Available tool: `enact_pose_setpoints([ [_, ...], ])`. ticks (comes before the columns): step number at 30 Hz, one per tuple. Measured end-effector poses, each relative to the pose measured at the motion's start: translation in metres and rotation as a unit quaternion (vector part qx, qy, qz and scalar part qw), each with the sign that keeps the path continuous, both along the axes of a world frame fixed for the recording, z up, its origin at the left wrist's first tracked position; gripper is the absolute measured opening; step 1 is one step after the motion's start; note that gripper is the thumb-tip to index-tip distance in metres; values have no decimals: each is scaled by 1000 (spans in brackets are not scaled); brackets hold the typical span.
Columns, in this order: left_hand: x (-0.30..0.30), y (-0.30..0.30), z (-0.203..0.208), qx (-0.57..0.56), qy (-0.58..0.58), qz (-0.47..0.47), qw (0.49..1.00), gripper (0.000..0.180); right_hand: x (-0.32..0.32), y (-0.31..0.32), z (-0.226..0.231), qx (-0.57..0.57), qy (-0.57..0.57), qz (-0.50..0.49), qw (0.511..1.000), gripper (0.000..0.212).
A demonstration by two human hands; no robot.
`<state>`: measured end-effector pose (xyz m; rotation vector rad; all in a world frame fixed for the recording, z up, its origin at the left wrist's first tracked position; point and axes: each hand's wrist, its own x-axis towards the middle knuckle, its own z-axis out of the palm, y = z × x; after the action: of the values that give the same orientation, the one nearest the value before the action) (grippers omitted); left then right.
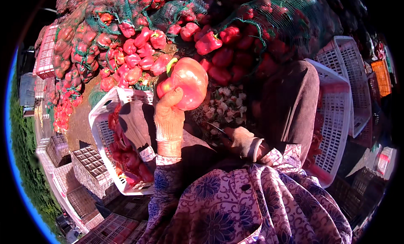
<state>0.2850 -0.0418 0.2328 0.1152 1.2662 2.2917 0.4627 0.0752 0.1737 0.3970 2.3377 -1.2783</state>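
Centrally, we observe the left grip [169, 114] pinching a red pepper [189, 82], stem to the left, near pale pieces [227, 103]; the right grip [244, 141] closes around a knife [216, 127]. We note the blue-flower-printed left sleeve [161, 181].

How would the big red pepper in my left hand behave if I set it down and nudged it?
The big red pepper would probably roll unevenly, given its rounded, bulging sides. Its glossy skin may be slippery, though the gloved left hand might grip better than bare fingers. It looks plump, so it's likely fairly stiff.
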Motion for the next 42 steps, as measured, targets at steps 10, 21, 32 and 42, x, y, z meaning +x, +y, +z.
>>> enact_pose_setpoints([
  [10, 10, -9, 18, -227, 174, -138, 948, 85, -65, 64, 64, -177, 410, -175, 878, 46],
  [21, 51, -7, 31, -3, 77, -141, 987, 82, -37, 58, 46, -457, 221, -334, 794, 14],
  [32, 70, -11, 6, 121, -55, -32, 991, 64, -27, 20, 37, -442, 238, -256, 826, 18],
  [42, 75, -3, 36, -61, 47, -92, 993, 76, -35, 59, 52, -467, 310, -170, 810, 70],
])
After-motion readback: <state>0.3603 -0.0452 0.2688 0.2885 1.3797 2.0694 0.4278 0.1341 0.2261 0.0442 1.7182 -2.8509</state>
